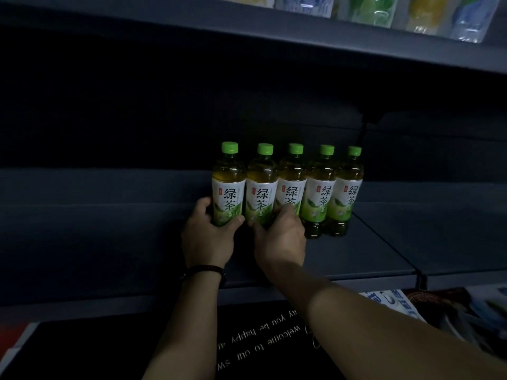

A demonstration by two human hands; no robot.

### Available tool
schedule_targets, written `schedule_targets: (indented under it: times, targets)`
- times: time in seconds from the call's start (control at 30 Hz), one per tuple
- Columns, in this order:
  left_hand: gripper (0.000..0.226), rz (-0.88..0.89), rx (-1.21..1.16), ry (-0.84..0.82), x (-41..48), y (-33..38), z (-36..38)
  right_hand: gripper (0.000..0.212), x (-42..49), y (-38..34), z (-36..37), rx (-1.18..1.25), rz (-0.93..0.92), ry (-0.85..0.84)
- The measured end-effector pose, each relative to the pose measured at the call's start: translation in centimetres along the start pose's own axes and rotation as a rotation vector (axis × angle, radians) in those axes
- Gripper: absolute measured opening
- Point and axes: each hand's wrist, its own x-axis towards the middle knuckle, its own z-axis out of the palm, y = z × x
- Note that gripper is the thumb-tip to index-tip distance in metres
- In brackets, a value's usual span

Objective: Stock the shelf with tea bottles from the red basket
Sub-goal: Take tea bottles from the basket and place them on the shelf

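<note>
- Tea bottles (288, 190): five in a row on the shelf (109, 229); likely heavy, stiff, slick; grip low on the label.
- Left hand (207, 239) fingers clasp the nine-o'clock-end bottle (229, 185); right hand (279, 237) fingers clasp its neighbour (260, 187).

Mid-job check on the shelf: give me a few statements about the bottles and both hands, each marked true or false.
1. Five green tea bottles stand in a row on the shelf. True.
2. The left hand grips the leftmost bottle. True.
3. The bottles have red caps. False: the caps are green.
4. The right hand hangs free of the bottles. False: its fingers rest on the second and third bottles.
5. One bottle lies on its side. False: all stand upright.
</note>
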Motion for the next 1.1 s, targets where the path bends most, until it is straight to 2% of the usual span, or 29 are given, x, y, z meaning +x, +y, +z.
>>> schedule_targets:
  times: [0.37, 0.53, 0.63, 0.7, 0.8, 0.97, 1.1]
  targets:
    - [0.067, -0.008, 0.027, -0.005, -0.1, -0.4, 0.3, 0.039, 0.0, 0.5, -0.6, 0.028, -0.036, -0.030]
    - [0.070, -0.017, 0.161, -0.055, -0.9, 0.1, -1.1, 0.042, -0.9, 1.0, -3.7, -0.018, -0.145, -0.111]
    - [0.059, -0.012, 0.279, -0.047, -3.1, 1.5, -2.4, 0.042, -1.8, 0.9, -7.4, -0.058, -0.153, -0.194]
    - [0.043, -0.010, 0.347, -0.129, -4.8, 2.5, -3.2, 0.044, -2.5, 0.9, -9.7, -0.095, -0.157, -0.266]
    - [0.031, -0.012, 0.507, -0.350, -9.1, 5.8, -5.0, 0.046, -4.5, 0.8, -14.3, -0.122, -0.197, -0.380]
    - [0.026, 0.157, 0.752, -0.595, -17.8, 10.6, -9.1, 0.042, -9.4, 1.1, -21.2, -0.272, -0.284, -0.532]
    - [0.037, 0.179, 0.933, -0.800, -25.3, 12.0, -11.8, 0.036, -14.3, 2.5, -25.6, -0.327, -0.347, -0.653]
